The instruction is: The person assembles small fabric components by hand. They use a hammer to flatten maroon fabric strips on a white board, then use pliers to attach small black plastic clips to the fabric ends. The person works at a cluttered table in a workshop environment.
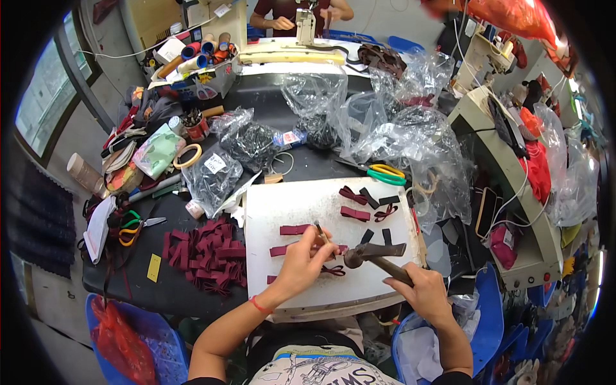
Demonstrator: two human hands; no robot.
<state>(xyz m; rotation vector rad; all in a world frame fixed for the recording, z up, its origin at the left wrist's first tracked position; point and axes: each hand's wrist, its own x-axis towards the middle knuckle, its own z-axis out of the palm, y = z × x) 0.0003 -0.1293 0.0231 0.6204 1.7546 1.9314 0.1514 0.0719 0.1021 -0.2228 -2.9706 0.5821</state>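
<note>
My left hand [303, 262], with a red band at its wrist, pinches a thin metal punch [318, 228] that stands slightly tilted over a maroon ribbon piece [286, 251] on a white board [276, 205]. The punch's lower tip is hard to make out behind my fingers. My right hand [426, 294] is wrapped round the handle of a hammer [393, 269], whose head hangs just right of the left fingers. More folded maroon ribbon pieces [355, 213] and short black strips [367, 236] lie about the board. Left of it a heap of maroon ribbon pieces [206, 255] rests on the dark table.
Yellow- and green-handled scissors [387, 174] lie behind the board; another pair [131, 226] is at left. Clear plastic bags [410, 144] crowd the back. Blue bins [168, 340] flank me below the table edge. Across the table a person [282, 23] sits behind a sewing machine [305, 25].
</note>
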